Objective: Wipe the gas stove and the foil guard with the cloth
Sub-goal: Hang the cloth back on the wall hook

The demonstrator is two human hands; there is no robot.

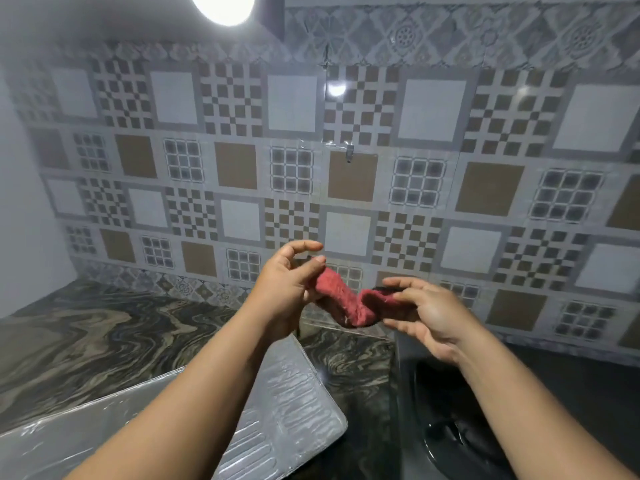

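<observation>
Aloft, both hands point(353, 299) holding cloth point(349, 301)

There is one view only, from a wide-angle camera worn on the person's head. It looks forward and slightly down, squarely facing the tiled wall point(346, 150), which fills most of the upper picture and bows at the edges from the lens. The marbled surface point(86, 341) runs along the bottom left, close beneath the camera. Both forearms reach in from the lower edge, with the left hand point(287, 285) and right hand point(429, 313) near the middle. A ceiling lamp point(221, 6) is cut off at the top edge.
</observation>
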